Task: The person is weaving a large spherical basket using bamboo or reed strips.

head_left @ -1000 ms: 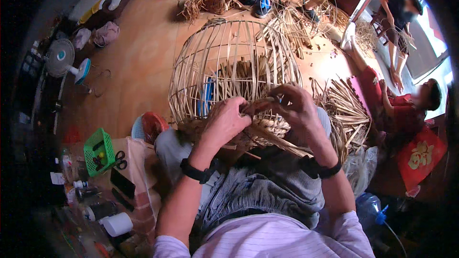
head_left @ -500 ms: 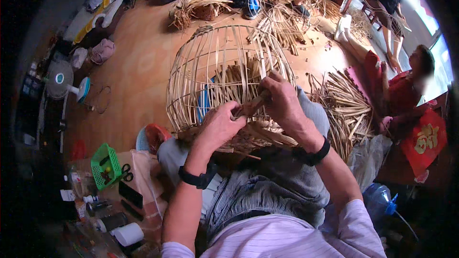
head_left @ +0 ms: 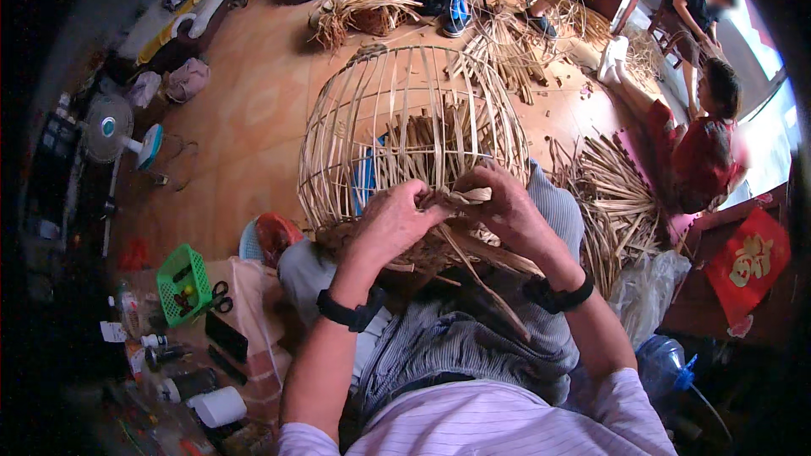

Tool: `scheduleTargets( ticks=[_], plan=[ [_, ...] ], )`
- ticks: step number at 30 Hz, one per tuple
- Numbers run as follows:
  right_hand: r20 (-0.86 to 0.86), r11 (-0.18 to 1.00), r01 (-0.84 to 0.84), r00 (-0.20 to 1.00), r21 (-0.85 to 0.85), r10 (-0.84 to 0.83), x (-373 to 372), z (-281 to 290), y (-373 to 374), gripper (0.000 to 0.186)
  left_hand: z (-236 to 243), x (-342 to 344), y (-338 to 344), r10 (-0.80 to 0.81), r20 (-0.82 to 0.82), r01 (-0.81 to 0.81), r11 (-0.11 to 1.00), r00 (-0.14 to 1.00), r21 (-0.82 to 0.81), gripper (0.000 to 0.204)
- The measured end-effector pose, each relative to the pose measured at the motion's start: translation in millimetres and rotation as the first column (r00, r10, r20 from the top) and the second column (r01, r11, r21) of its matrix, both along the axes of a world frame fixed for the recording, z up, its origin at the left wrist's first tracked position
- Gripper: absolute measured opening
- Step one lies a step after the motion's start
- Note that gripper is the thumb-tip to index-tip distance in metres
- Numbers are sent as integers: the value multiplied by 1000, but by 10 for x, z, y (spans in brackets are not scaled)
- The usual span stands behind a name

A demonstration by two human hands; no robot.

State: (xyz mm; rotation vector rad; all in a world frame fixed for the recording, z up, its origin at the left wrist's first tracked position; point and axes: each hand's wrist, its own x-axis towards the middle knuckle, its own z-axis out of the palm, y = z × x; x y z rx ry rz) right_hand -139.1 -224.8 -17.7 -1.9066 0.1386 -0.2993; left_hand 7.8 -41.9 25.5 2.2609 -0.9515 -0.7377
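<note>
A rounded, open-ribbed basket frame (head_left: 427, 76) of pale, thin strips rests in front of my knees, its near rim by my hands. My left hand (head_left: 393, 218) is closed, pinching a dried plant strip (head_left: 469, 197) at that rim. My right hand (head_left: 507, 207) grips the same strip a little to the right, thumb and fingers pressed together around it. A loose strand (head_left: 490, 291) hangs from the rim over my lap. Brown stalks bunch along the rim under my hands, partly hidden. Through the ribs a blue item (head_left: 365, 173) shows.
Dried stalks (head_left: 617, 181) lie in a heap to the right, and a bundle (head_left: 372, 4) sits at the far side. A green basket (head_left: 183, 285), scissors (head_left: 221, 296) and a fan (head_left: 110, 128) are at left. Other people sit at the far right and far side.
My right hand has come down and turned, drawing the strip across the rim. A loose strand now hangs over my lap. My left hand stays almost in place.
</note>
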Motion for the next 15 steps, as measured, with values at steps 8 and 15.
scheduleTargets(
  ticks=[8,15],
  plan=[
    [149,869,164,983,-468,-105,175,60,-152,24,-179,133,64,-51,-57,50,999,997,-14,40],
    [90,900,390,921,-193,-380,-18,217,-583,7,-190,109,133,-80,-12,78,989,997,-127,44]
  ],
)
